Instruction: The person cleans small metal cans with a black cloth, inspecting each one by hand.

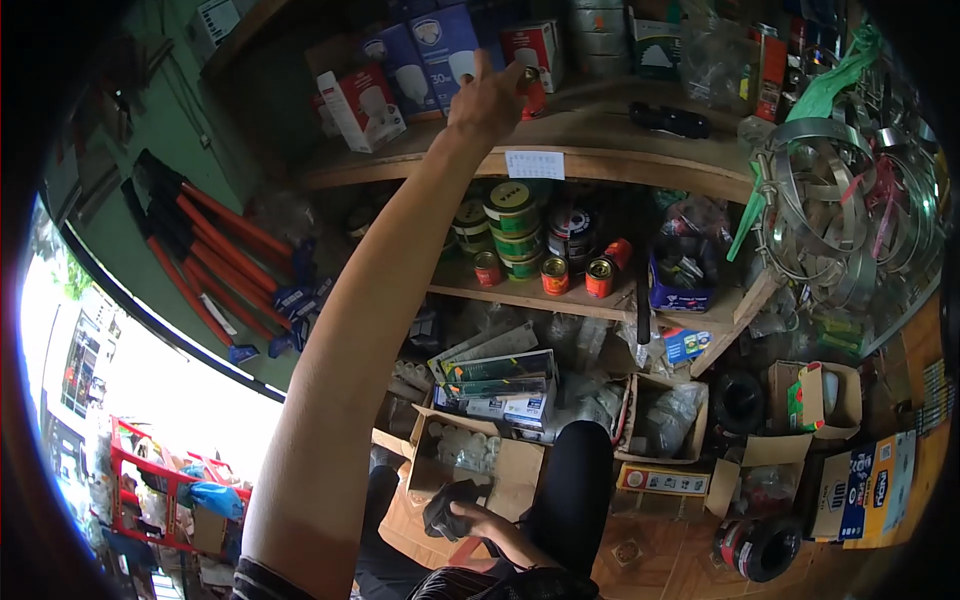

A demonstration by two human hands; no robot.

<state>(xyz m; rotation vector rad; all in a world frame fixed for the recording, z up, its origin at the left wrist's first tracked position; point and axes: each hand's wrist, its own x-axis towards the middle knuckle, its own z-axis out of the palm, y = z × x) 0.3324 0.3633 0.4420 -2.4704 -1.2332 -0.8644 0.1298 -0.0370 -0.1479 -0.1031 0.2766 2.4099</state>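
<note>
I've got the left hand (487, 98) up on the top shelf (600, 140), fingers closing round a small red can (531, 92); right hand (480, 520) grips a dark cloth (445, 508) (low, by my lap). Next: lift it clear of those boxes.

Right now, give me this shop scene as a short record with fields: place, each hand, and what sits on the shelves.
place: crowded hardware shop, wooden shelves
left hand: raised to the top shelf, fingers on a small red can
right hand: low by the lap, gripping a dark cloth
top shelf: bulb boxes beside the red can
middle shelf: stacked tins and small red cans
below: open cardboard box, coil of black cable on the floor
right side: metal bands hanging
</note>
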